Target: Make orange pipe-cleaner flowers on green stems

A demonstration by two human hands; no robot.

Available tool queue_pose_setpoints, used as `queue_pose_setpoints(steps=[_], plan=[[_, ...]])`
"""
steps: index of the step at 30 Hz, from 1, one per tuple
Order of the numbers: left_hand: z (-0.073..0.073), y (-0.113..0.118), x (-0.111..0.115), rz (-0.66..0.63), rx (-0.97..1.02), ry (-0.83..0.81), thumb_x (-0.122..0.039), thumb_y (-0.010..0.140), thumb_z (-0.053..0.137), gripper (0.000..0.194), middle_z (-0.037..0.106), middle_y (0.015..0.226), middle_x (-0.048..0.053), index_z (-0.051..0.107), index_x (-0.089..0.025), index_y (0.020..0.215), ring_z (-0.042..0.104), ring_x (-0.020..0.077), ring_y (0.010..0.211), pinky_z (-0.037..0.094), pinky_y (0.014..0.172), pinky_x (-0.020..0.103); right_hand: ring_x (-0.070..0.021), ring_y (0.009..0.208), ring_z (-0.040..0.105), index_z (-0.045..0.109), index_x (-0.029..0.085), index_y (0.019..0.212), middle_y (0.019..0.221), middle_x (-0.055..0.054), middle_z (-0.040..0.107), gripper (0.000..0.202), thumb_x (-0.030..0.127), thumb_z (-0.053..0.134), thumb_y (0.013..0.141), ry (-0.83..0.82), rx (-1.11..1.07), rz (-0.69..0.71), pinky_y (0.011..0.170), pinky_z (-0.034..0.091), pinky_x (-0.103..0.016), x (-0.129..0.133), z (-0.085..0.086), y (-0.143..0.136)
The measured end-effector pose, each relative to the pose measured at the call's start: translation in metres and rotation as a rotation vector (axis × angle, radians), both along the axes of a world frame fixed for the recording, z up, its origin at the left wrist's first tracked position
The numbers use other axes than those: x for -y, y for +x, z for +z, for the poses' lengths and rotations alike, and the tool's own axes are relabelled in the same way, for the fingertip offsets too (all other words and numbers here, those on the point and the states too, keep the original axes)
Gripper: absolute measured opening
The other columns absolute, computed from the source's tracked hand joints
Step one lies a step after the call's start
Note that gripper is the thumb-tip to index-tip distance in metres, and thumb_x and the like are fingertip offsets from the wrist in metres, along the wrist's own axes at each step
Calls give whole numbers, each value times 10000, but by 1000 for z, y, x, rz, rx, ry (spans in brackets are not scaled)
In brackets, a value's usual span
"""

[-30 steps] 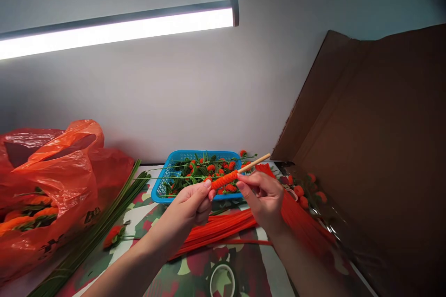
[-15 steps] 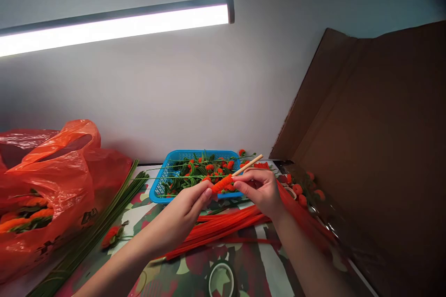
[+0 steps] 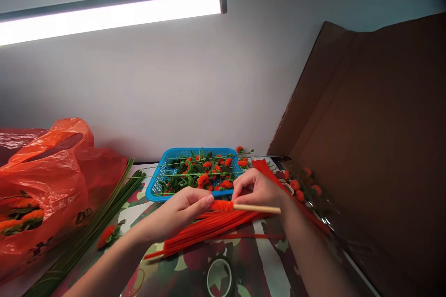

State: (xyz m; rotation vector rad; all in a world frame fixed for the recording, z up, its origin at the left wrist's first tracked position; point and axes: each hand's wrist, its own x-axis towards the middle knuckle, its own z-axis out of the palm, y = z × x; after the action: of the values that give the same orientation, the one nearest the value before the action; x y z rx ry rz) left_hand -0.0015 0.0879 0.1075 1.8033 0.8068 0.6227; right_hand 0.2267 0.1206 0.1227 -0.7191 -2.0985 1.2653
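Note:
An orange fuzzy pipe cleaner (image 3: 223,205) is wound in a tight coil round a thin wooden stick (image 3: 258,208). My left hand (image 3: 190,204) pinches the coil's left end between thumb and fingers. At the coil's right end, the fingertips of my right hand (image 3: 258,190) are closed; the stick's bare end runs rightward below that hand. Just beneath lies a bundle of loose orange pipe cleaners (image 3: 209,232) on the patterned table cover. The blue basket (image 3: 152,191) behind my hands holds small orange flowers with green stems.
An orange plastic bag (image 3: 59,181) with orange flowers stands left, beside long green stems (image 3: 87,229). A roll of tape (image 3: 219,278) lies in front, and an orange flower (image 3: 107,236) sits left of my forearm. Right stands a cardboard panel (image 3: 376,125), with orange pieces (image 3: 299,195) near its base.
The stick has swung from slanting up to the right to nearly level. Both hands have shifted slightly, and the coil is lower. The whole view has moved a little.

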Motion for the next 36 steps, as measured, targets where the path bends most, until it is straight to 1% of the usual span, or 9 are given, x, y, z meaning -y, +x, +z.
queue_pose_setpoints(steps=[4,12,16,19,23,27,30,32,36], plan=[[5,-5,0,-45,-252,81,-461,903,398,421,266,579,-39,343,-190,585,211,113,536,180,495,255,-87,501,455,701,164,600,527,21,572,228,368,759,681,249,253,-95,460,316,-216,7,3,1],[-1,-1,-1,365,-345,147,-465,862,457,387,338,548,-35,398,-202,584,254,127,507,163,482,253,-113,591,570,645,186,584,614,27,670,189,245,784,698,778,365,-569,620,323,-269,10,-7,-19],[-7,7,-4,457,-238,134,-500,872,417,421,310,555,-36,344,-204,581,259,126,522,168,499,252,-128,599,564,647,181,646,621,6,656,167,236,701,794,988,327,-700,615,310,-286,9,-18,-28],[-13,14,-6,487,37,-18,-577,843,432,463,226,545,-60,293,-213,592,191,104,502,144,480,241,-140,612,555,661,167,706,626,-24,642,171,205,602,862,1097,234,-785,603,325,-290,15,-24,-37],[-17,22,-4,392,459,-422,-626,796,493,522,118,506,-102,244,-221,582,68,73,459,90,437,231,-126,560,507,686,172,775,592,-20,600,154,204,564,864,921,-64,-748,561,368,-267,23,-23,-43],[-16,19,0,200,577,-488,-592,809,522,533,140,500,-102,239,-212,565,87,64,447,90,431,237,-101,485,445,666,175,679,551,9,533,245,378,618,808,320,-292,-468,441,331,-225,15,-15,-28],[-12,11,1,66,453,-336,-592,833,489,516,189,527,-85,265,-205,575,121,72,475,109,451,243,-82,446,383,653,167,606,498,27,481,358,504,666,723,17,-188,-103,413,283,-217,5,-7,-12],[-8,4,0,-18,284,-222,-598,851,446,509,197,538,-75,282,-201,579,130,81,493,117,465,252,-75,442,370,657,160,580,487,32,482,362,503,689,692,-44,-57,33,416,269,-216,2,-3,-5],[-1,-6,-3,-61,-120,-9,-539,878,420,475,232,554,-50,309,-193,572,175,101,517,146,484,262,-86,471,442,696,165,603,508,23,567,182,329,729,677,121,205,-81,440,296,-212,8,0,-5]])
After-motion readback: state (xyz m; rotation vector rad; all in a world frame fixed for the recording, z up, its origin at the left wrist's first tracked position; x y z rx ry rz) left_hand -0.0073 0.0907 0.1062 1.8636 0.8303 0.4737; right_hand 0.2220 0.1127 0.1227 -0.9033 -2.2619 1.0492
